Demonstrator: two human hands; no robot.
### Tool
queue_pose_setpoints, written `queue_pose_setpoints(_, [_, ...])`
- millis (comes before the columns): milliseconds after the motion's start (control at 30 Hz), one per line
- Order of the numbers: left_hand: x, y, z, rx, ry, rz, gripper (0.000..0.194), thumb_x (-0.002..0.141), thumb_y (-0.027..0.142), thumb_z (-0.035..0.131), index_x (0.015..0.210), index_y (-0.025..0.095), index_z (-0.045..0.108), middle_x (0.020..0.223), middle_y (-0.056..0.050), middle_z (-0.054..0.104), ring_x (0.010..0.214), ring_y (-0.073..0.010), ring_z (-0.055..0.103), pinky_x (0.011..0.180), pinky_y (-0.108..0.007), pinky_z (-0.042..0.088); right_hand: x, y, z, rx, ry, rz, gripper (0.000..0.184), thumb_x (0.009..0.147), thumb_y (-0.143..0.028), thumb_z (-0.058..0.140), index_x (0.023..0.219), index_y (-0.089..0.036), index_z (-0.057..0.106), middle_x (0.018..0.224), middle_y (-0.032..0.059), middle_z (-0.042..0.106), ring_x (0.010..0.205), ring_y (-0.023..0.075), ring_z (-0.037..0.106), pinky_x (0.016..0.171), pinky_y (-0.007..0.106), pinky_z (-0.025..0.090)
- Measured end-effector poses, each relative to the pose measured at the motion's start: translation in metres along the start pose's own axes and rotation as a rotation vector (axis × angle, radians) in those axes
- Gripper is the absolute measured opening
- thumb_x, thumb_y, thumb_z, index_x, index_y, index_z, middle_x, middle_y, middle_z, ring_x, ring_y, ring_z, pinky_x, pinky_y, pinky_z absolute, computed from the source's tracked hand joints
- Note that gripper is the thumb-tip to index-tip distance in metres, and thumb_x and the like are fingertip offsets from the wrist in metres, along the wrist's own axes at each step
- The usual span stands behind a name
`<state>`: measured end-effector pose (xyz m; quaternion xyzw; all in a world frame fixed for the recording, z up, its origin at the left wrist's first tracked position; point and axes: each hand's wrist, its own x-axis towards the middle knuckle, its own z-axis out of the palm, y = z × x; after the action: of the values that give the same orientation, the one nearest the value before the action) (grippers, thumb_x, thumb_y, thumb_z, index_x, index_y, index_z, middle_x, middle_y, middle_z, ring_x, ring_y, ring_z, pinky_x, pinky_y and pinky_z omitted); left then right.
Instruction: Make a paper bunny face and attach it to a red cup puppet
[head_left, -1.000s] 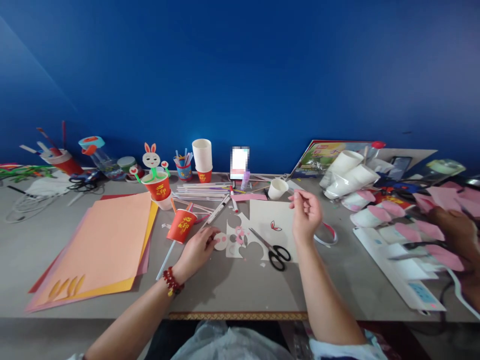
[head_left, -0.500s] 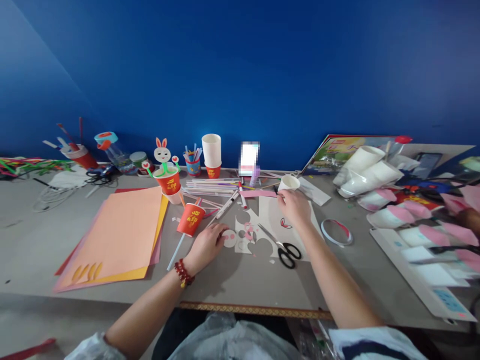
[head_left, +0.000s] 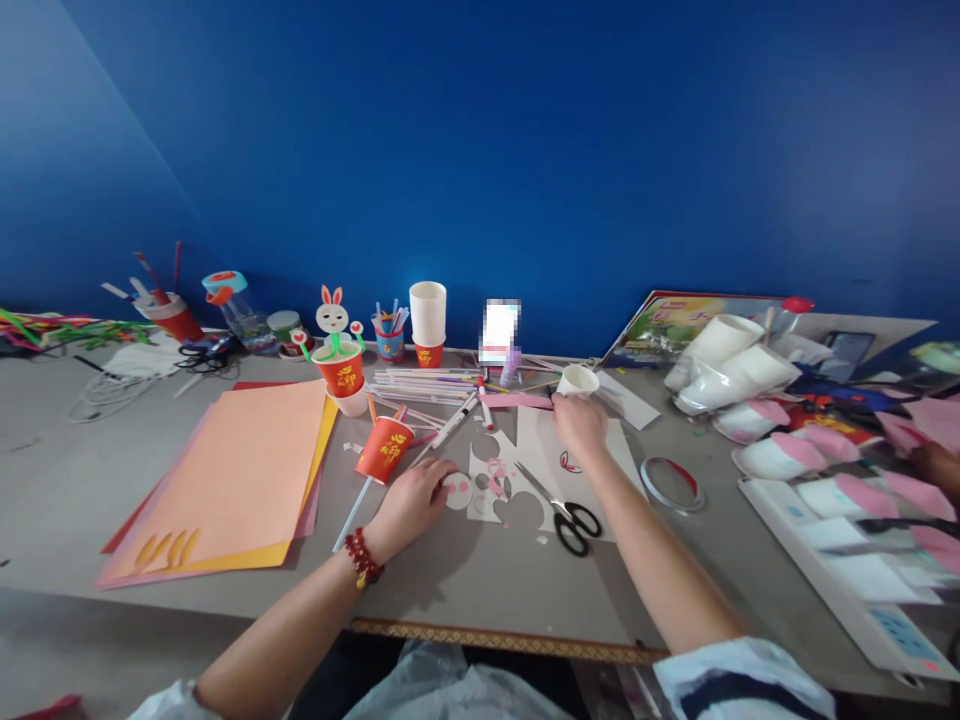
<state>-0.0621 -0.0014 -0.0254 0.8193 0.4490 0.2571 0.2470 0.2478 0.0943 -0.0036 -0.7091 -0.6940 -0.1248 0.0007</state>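
Note:
My left hand [head_left: 415,497] lies low over the table, its fingers curled at the left edge of a white paper circle [head_left: 457,491] with pink spots. Right of the circle is a white sheet with cut-out holes [head_left: 480,510]. Black-handled scissors [head_left: 575,527] lie partly on a larger white sheet [head_left: 619,470], which bears a drawn red leaf shape [head_left: 570,462]. My right hand [head_left: 582,425] reaches over that sheet, just in front of a white paper cup [head_left: 578,379]. Its fingers are closed by a small dark thing, mostly hidden.
Left are coloured sheets [head_left: 240,470], a red cup with straws [head_left: 384,450] and a rabbit figure in a cup [head_left: 332,318]. Markers [head_left: 454,420], straws [head_left: 420,382] and a phone [head_left: 500,332] stand behind. Right are a tape ring [head_left: 699,500], bagged cups [head_left: 739,365] and another person's hand [head_left: 941,465].
My right hand has come down from the raised position and moved left and forward to the white cup. My left hand stays at the paper circle. The view has turned slightly left.

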Motion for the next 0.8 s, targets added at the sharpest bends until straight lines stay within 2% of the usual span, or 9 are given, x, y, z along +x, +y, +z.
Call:
queue_pose_setpoints(233, [0.001,0.001,-0.001,0.007,-0.009,-0.012,0.033,0.086,0.008,0.049,0.113,0.021,0.063,0.106,-0.008,0.068,0.094,-0.0228,0.066,0.080,-0.034,0.053,0.015,-0.008,0.000,0.007,-0.055,0.069,0.026,0.089,-0.007,0.047,0.100,-0.013,0.070,0.083,0.0181,0.072,0.080,0.0286,0.071,0.065,0.034,0.049])
queue_pose_setpoints(600, [0.000,0.008,-0.003,0.003,-0.031,-0.036,0.031,0.089,0.011,0.048,0.114,0.020,0.064,0.108,-0.007,0.068,0.097,-0.0212,0.065,0.084,-0.032,0.051,0.019,-0.016,0.002,0.012,-0.045,0.111,0.028,0.094,-0.012,0.045,0.114,-0.017,0.065,0.093,0.0153,0.072,0.084,0.0261,0.071,0.067,0.030,0.048])
queue_pose_setpoints(800, [0.001,0.008,-0.003,0.025,-0.047,-0.045,0.031,0.089,0.011,0.048,0.114,0.019,0.063,0.107,-0.008,0.068,0.094,-0.0207,0.066,0.081,-0.031,0.052,0.017,-0.016,-0.001,-0.015,-0.037,0.109,0.031,0.094,-0.009,0.041,0.111,-0.016,0.066,0.092,0.0147,0.071,0.080,0.0257,0.071,0.063,0.029,0.045])
